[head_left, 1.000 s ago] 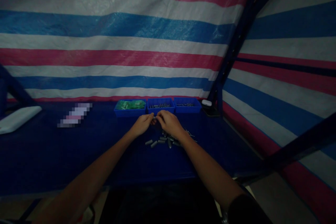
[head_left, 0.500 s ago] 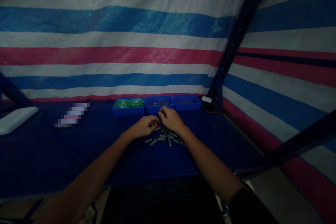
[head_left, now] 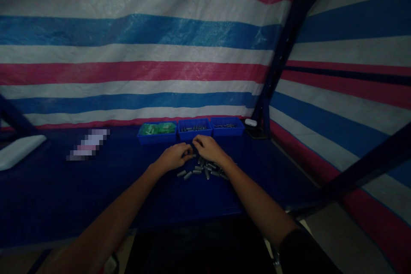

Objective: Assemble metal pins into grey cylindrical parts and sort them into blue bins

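Note:
Over the blue table, my left hand [head_left: 173, 156] is closed, its thumb and fingers pinched on a small grey metal cylinder [head_left: 193, 155]. Close by on the right, my right hand [head_left: 208, 148] is bent down with its fingers curled together. Whatever its fingertips hold, if anything, is hidden. A loose pile of short metal cylinders [head_left: 206, 174] lies under and in front of my right hand, and part of it is covered by that hand and wrist. A few more cylinders [head_left: 188, 175] lie at the pile's left side.
Behind my hands stand three blue bins: one with green packets [head_left: 157, 139], one with metal cylinders [head_left: 195, 135], one with small metal parts [head_left: 227, 129]. A white case [head_left: 251, 123] and a dark flat object [head_left: 257, 132] lie right of them. A white object [head_left: 21, 151] sits far left.
My left hand's thumb has come down to a cylinder at the pile's left edge. My right hand has shifted slightly down. The view has tilted a little.

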Available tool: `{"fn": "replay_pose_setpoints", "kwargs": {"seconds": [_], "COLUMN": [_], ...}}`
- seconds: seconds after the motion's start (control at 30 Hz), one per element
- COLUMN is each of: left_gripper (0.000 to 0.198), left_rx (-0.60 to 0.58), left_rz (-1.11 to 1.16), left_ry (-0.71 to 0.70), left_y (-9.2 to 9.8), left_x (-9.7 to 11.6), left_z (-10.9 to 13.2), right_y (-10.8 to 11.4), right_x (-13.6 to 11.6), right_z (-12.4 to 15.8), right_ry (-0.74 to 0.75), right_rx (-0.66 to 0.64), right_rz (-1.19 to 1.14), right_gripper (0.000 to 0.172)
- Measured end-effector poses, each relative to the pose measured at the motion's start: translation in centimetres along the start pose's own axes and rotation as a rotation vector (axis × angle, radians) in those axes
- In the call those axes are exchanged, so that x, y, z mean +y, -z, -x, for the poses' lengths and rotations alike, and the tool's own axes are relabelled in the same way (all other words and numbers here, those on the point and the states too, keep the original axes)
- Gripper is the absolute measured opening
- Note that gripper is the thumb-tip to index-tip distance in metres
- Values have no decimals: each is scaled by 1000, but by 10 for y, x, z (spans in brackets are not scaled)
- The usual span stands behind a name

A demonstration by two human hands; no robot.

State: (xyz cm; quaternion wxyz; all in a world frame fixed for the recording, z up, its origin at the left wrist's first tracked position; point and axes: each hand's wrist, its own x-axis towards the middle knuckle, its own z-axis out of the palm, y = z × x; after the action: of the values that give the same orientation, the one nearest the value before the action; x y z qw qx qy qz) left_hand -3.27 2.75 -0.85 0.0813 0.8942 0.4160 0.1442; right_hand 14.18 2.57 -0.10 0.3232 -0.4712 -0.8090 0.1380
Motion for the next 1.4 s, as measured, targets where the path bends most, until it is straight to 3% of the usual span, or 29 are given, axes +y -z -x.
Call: {"fn": "replay_pose_setpoints", "kwargs": {"seconds": [0.2, 0.3, 0.4, 0.57, 0.7, 0.83, 0.93, 1.07, 1.27, 1.4], "left_gripper": [33, 40, 45, 26, 29, 24, 17, 15, 17, 19], "left_rx": [104, 156, 169, 97, -21, -70, -32, 56, 318, 320], "left_rz": [158, 245, 294, 124, 19, -17, 13, 135, 459, 706], "left_ry": [90, 146, 160, -8, -237, -243, -193, -114, 86, 99], "left_y": [3, 7, 7, 5, 6, 5, 3, -2, -8, -12], "left_x": [1, -2, -1, 11, 24, 25, 17, 3, -17, -19], "left_z": [-6, -6, -6, -1, 3, 2, 1, -3, -9, -9], "right_y": [3, 3, 5, 14, 18, 21, 25, 20, -5, -12], "right_x": [-4, -7, -6, 10, 20, 22, 20, 10, -14, -14], "right_z": [3, 3, 2, -6, -19, -26, -18, -4, 3, 2], "right_ry": [88, 135, 88, -119, -263, -356, -309, -190, 122, 176], "right_rx": [-82, -56, 4, 173, 290, 369, 368, 249, 13, 4], "right_rz": [-55, -44, -9, 103, 238, 268, 205, 94, -42, -39], "right_gripper": [21, 18, 13, 26, 27, 35, 31, 26, 30, 29]}}
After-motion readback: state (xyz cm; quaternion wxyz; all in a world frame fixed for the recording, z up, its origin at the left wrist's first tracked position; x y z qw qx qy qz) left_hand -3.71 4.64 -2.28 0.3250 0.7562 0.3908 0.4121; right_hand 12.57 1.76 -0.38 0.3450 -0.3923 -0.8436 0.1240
